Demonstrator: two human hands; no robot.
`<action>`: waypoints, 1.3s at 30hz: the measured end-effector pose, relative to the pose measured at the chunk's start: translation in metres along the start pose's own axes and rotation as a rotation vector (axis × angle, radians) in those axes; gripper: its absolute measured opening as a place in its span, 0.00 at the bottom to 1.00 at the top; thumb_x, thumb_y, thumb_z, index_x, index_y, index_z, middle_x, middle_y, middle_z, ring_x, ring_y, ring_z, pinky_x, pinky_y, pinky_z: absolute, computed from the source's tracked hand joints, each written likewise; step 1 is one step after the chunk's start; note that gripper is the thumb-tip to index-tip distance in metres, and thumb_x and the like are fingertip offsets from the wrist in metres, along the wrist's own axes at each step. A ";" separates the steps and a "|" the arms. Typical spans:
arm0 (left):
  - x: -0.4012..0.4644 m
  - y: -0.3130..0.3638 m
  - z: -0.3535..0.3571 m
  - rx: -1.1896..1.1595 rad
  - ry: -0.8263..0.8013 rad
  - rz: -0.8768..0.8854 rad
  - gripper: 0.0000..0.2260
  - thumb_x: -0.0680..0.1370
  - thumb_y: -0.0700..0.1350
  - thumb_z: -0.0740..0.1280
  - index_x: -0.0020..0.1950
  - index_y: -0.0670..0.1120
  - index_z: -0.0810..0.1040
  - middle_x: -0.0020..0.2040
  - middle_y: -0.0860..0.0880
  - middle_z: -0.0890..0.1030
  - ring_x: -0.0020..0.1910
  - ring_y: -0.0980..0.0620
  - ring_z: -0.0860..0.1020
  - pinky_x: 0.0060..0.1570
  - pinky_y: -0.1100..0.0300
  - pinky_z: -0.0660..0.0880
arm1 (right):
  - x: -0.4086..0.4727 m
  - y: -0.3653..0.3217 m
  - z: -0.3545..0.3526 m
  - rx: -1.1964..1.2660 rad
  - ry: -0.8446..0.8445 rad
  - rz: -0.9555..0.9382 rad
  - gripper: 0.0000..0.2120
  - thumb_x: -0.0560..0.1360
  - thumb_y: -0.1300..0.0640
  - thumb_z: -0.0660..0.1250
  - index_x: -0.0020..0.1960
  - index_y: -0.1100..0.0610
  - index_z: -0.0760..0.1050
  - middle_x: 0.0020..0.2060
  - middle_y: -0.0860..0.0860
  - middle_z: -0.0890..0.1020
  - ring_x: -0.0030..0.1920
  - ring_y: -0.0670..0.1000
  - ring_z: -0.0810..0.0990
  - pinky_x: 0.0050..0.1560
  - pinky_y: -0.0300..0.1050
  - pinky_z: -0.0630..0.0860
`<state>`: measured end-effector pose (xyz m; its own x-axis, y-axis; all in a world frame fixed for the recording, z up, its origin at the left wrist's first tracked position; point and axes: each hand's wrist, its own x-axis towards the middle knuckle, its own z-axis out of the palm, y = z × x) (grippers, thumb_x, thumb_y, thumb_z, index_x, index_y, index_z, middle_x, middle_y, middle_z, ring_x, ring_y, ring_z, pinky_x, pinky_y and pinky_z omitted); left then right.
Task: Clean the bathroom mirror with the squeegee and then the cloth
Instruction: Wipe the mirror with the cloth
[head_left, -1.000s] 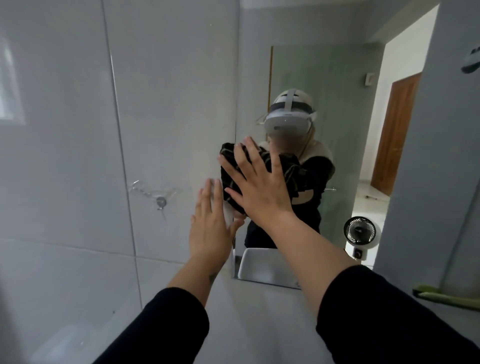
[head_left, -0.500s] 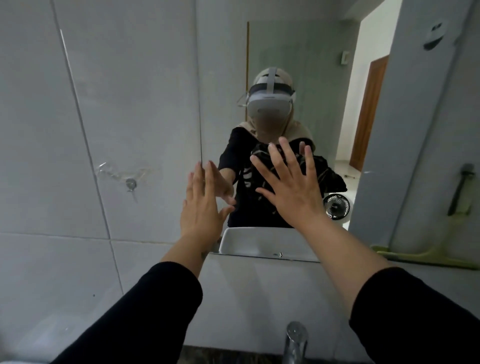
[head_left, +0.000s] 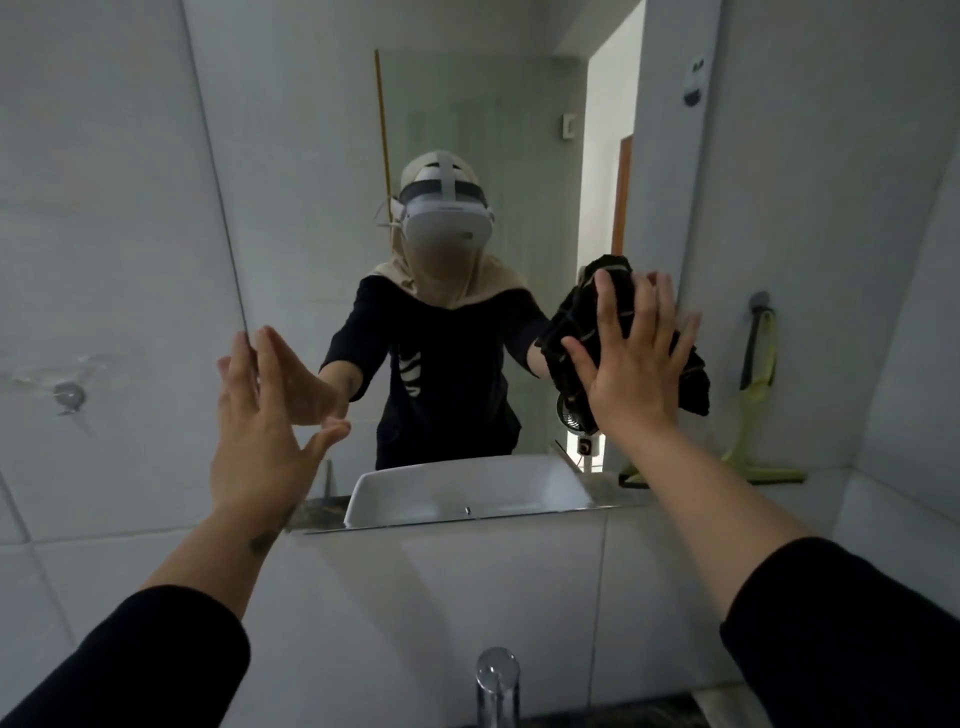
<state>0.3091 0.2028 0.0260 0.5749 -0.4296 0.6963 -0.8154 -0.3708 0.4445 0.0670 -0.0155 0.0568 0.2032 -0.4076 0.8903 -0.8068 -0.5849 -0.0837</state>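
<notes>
The bathroom mirror (head_left: 467, 104) hangs on the tiled wall straight ahead and reflects me. My right hand (head_left: 628, 364) lies flat with spread fingers, pressing a dark cloth (head_left: 571, 322) against the glass near the mirror's right edge. My left hand (head_left: 260, 415) rests open against the mirror's left edge and holds nothing. The green squeegee (head_left: 756, 395) hangs from a hook on the wall to the right of the mirror, blade down, apart from both hands.
A chrome faucet (head_left: 497, 680) rises at the bottom centre below the mirror. A small hook (head_left: 69, 395) sticks to the left wall tiles. The white sink (head_left: 467, 488) and an open doorway appear as reflections in the glass.
My right hand has slid the cloth from the middle of the mirror to its right edge. My left hand stays at the left edge.
</notes>
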 end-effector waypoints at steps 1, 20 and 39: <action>0.000 0.000 0.001 0.006 0.001 0.000 0.52 0.70 0.55 0.73 0.75 0.58 0.33 0.78 0.54 0.38 0.77 0.48 0.42 0.69 0.38 0.61 | -0.004 0.007 0.001 0.007 -0.008 0.026 0.32 0.77 0.37 0.49 0.77 0.48 0.46 0.72 0.56 0.52 0.75 0.60 0.50 0.70 0.71 0.50; 0.004 -0.014 0.007 0.104 0.032 0.097 0.50 0.71 0.62 0.69 0.75 0.56 0.33 0.78 0.54 0.36 0.77 0.49 0.42 0.69 0.42 0.61 | -0.079 -0.048 0.043 -0.002 0.052 -0.104 0.31 0.78 0.39 0.51 0.76 0.51 0.51 0.71 0.58 0.55 0.74 0.60 0.53 0.69 0.70 0.49; -0.090 -0.105 0.046 0.176 -0.135 0.029 0.54 0.69 0.60 0.71 0.76 0.50 0.32 0.76 0.55 0.32 0.76 0.52 0.34 0.73 0.39 0.53 | -0.120 -0.232 0.055 -0.077 -0.002 -0.697 0.36 0.75 0.38 0.55 0.77 0.50 0.48 0.74 0.58 0.55 0.76 0.60 0.50 0.70 0.71 0.42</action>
<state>0.3463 0.2429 -0.1092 0.5647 -0.5445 0.6202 -0.8144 -0.4893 0.3120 0.2603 0.1308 -0.0555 0.6882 0.0429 0.7242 -0.5251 -0.6594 0.5380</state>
